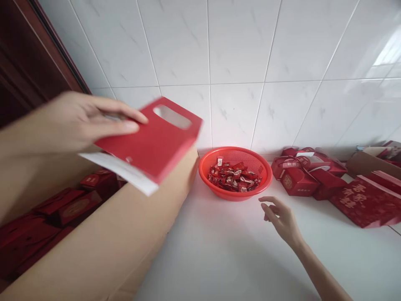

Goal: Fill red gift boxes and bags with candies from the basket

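My left hand (90, 121) pinches a flat red paper gift bag (156, 138) with an oval handle cut-out; a white flap sticks out below its near edge. Hand and bag are raised above a cardboard box (103, 234), slightly blurred. Over the white countertop my right hand (280, 217) hovers with bent fingers apart, holding nothing. It is just in front of an orange-red plastic basket (205, 179) with wrapped candies (234, 177) inside.
Red gift boxes (75, 207) lie inside the cardboard box at left. More red boxes (299, 182) cluster on the countertop (225, 251) at right, beside a red printed bag (366, 202). A tiled wall (234, 50) rises behind; dark wood (34, 54) stands upper left.
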`<state>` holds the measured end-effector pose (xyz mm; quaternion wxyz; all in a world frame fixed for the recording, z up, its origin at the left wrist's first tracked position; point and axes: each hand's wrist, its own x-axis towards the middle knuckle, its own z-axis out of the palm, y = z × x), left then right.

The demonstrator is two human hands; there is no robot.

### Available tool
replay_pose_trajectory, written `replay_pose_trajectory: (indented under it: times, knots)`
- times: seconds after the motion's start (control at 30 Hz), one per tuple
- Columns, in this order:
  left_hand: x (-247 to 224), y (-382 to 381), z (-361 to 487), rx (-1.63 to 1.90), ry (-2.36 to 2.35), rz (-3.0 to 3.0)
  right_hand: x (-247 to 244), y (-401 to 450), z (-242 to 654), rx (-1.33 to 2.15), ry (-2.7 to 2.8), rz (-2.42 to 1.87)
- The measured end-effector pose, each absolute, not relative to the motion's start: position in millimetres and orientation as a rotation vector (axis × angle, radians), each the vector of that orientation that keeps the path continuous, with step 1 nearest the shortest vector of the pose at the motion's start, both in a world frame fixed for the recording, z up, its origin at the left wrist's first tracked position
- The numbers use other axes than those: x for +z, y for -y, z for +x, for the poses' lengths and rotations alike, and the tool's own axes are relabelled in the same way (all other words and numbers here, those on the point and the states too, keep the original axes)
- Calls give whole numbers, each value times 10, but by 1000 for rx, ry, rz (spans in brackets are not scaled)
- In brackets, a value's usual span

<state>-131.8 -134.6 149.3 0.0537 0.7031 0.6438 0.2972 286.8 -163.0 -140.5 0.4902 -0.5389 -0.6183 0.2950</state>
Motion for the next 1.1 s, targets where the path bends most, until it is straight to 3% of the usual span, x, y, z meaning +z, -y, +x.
replay_pose_trajectory:
  times: [0.17,0.27,0.43,0.57,0.7,0.83,0.97,1.1]
  knots:
    - [996,1546,-322,139,-1087,2441,-1310,1669,2785,1010,1436,-955]
    - [704,1554,-19,-145,-687,2594,-1291,1699,2743,1193,1544,-727]
    - [194,1512,172,-169,-193,3105,-1327,1795,2560,1423,1818,-744]
    - [-22,1480,218,-45,10,3297,-1370,1842,2404,1297,1888,-975]
    - [-40,1488,245,111,8,3436,-1435,1838,2326,1296,1850,-1014]
    - [70,1404,172,161,-375,3366,-1547,1809,2303,1424,1630,-933]
    - [236,1214,4,-16,-858,2926,-1612,1769,2317,1488,1494,-868]
    - [285,1076,-98,-67,-905,2429,-1637,1741,2329,1262,1618,-990]
